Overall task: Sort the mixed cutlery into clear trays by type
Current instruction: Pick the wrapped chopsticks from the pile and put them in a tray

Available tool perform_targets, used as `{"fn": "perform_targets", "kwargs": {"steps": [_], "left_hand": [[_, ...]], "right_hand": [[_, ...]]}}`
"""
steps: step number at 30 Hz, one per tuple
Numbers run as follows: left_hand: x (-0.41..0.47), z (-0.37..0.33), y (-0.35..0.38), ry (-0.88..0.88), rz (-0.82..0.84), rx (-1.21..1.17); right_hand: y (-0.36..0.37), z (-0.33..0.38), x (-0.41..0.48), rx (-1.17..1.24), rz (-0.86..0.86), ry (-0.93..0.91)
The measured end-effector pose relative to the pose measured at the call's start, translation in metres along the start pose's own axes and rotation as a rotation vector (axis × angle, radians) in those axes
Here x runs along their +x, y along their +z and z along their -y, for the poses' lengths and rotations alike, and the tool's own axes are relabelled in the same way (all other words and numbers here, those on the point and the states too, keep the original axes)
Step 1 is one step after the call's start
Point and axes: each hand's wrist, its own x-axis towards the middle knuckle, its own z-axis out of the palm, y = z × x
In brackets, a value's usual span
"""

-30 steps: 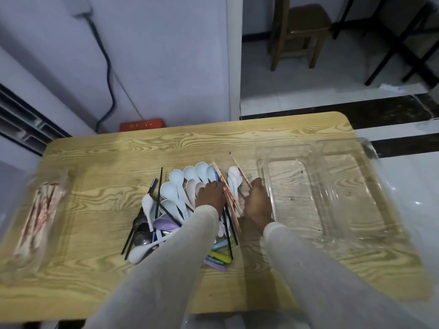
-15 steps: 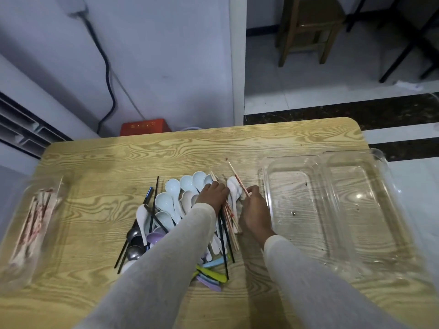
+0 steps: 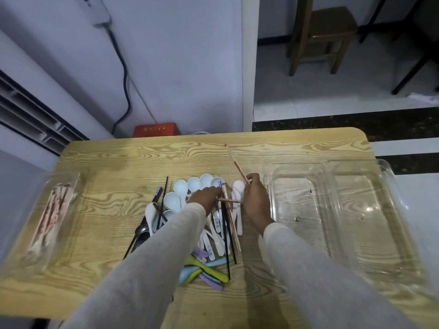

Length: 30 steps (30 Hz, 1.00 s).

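Bench (image 3: 114, 162) of pale wood grain, seen from above the person's two hands.

**Containers.** The left tray (image 3: 79, 179), of clear plastic, sits at the bench's left edge and holds a bundle of sorted chopsticks (image 3: 51, 217), pale with red printing, lying lengthwise. The right tray (image 3: 330, 167), also clear, lies at the right side and is divided into two long compartments. The wood grain shows through both floors, with a few dark specks.

**Grip.** The right hand (image 3: 257, 200) pinches the raised chopstick (image 3: 237, 166) between thumb and fingertips at its near end. The stick is lifted off the heap and slants up and away, its tip pointing toward the bench's far edge, just left of the right tray. The left hand (image 3: 206, 198) lies on the cutlery heap (image 3: 190, 222) with its fingers bent down. A second pale chopstick (image 3: 229, 200) runs crosswise from under those fingertips toward the right hand, but whether the left grip has closed on it cannot be told.

**Appearance.** The raised chopstick is thin, light wood with red bands along its shaft. The heap lies at mid-bench between the trays and mixes white soup spoons (image 3: 180, 186), black chopsticks (image 3: 224, 233), more wooden chopsticks (image 3: 232, 224), dark metal spoons (image 3: 141, 230) and coloured plastic spoons (image 3: 204, 269) in green, blue and purple.
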Motion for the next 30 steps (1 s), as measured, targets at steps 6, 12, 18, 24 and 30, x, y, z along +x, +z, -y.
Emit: {"fn": "perform_targets", "kwargs": {"steps": [6,12,18,24,30], "left_hand": [[-0.038,0.027,-0.002,-0.287,-0.118,-0.324],[-0.079,0.071,0.003,-0.439,-0.244,-0.537],[-0.12,0.136,0.005,-0.539,-0.322,-0.666],[-0.165,0.226,0.009,-0.57,-0.375,-0.702],[-0.217,0.34,0.022,-0.614,-0.409,-0.682]], "right_hand": [[0.008,0.03,-0.011,-0.024,0.007,-0.036],[0.038,0.046,-0.046,-0.101,0.006,-0.094],[0.086,0.087,-0.081,-0.108,0.042,-0.164],[0.152,0.141,-0.13,-0.083,0.02,-0.07],[0.239,0.196,-0.183,-0.135,0.084,-0.136]]}}
